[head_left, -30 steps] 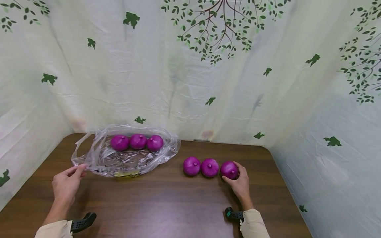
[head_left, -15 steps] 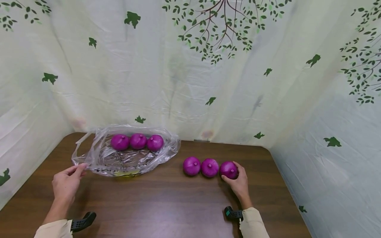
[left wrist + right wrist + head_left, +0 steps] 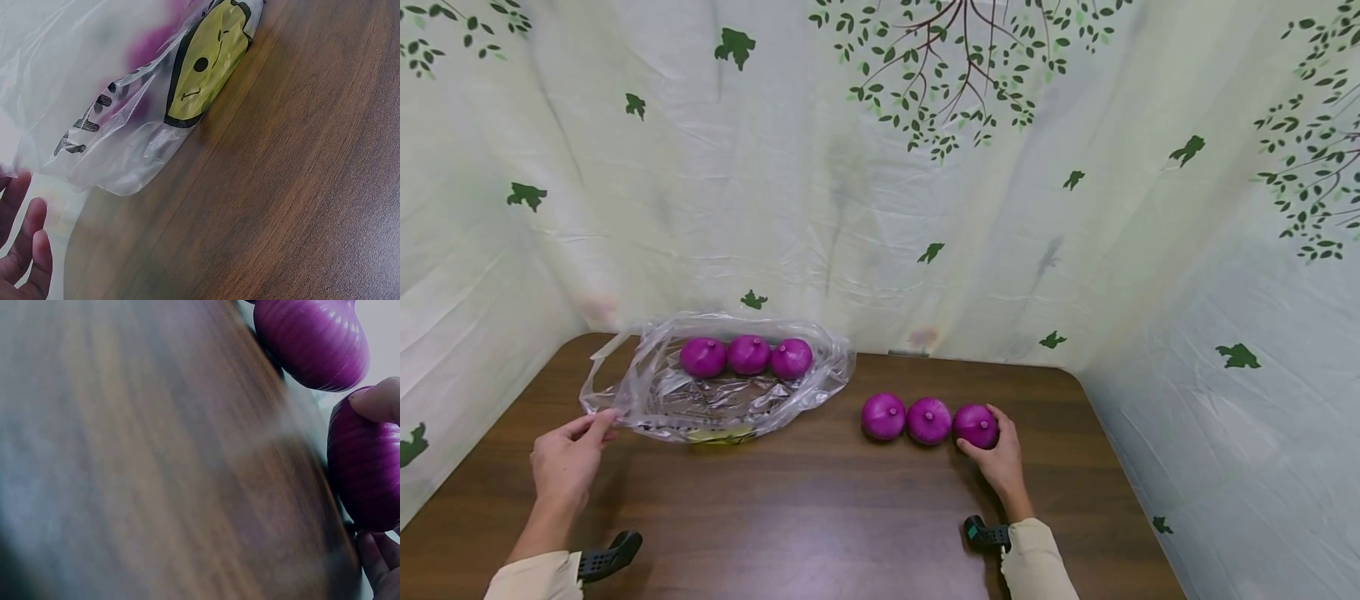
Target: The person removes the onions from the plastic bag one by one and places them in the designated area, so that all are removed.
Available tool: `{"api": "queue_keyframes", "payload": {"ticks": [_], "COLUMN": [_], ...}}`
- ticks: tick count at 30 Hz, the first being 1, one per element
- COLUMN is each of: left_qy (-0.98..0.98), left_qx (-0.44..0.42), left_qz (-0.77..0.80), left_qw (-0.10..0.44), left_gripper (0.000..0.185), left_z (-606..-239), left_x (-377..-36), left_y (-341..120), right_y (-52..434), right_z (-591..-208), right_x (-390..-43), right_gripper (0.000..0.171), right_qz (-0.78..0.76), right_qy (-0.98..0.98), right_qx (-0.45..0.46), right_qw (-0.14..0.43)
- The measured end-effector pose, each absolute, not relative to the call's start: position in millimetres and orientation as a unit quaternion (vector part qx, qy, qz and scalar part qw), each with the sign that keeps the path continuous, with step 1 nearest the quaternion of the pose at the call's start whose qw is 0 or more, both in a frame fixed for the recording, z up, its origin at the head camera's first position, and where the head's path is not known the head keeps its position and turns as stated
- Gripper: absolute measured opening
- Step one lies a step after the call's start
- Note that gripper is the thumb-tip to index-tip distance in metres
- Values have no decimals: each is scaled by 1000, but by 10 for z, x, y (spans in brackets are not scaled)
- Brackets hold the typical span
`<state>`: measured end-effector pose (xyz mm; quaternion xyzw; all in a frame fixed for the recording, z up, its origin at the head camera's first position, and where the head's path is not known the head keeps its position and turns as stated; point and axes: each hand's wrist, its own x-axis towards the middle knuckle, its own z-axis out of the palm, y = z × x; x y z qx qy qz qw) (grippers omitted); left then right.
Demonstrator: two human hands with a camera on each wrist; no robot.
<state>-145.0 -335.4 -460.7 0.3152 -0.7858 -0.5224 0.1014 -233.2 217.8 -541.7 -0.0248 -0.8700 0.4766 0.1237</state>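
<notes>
A clear plastic bag [image 3: 715, 404] lies at the back left of the table, with three purple onions [image 3: 748, 356] in a row in it. My left hand [image 3: 567, 462] pinches the bag's near left edge between thumb and fingers. In the left wrist view the bag shows a yellow printed figure [image 3: 209, 69]. Three more onions stand side by side to the right of the bag. Around the rightmost onion [image 3: 975, 426] curl the thumb and fingers of my right hand [image 3: 1003, 467]. The right wrist view has that onion [image 3: 362, 469] between thumb and fingers, close beside its neighbour [image 3: 312, 340].
The brown wooden table [image 3: 790, 517] has rounded back corners. A pale curtain [image 3: 880, 208] with leaf prints hangs along its back and both sides. Two onions, a left one [image 3: 883, 417] and a middle one [image 3: 928, 421], stand between bag and right hand.
My right hand has shifted very slightly left with the rightmost onion. The left hand keeps its pinch on the bag, and the other onions stay where they were.
</notes>
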Motion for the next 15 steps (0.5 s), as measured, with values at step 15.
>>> {"api": "queue_keyframes", "payload": {"ticks": [15], "left_qy": [-785], "left_qx": [313], "left_qz": [-526], "left_qw": [99], "left_gripper": [67], "left_z": [-4599], "left_x": [-1505], "left_y": [-3382], "right_y": [2137], "right_z": [-5427], "right_x": [-2345], "right_gripper": [82], "right_qz": [509], "right_qy": [-852], "right_qx": [-36], "right_qw": [120]}}
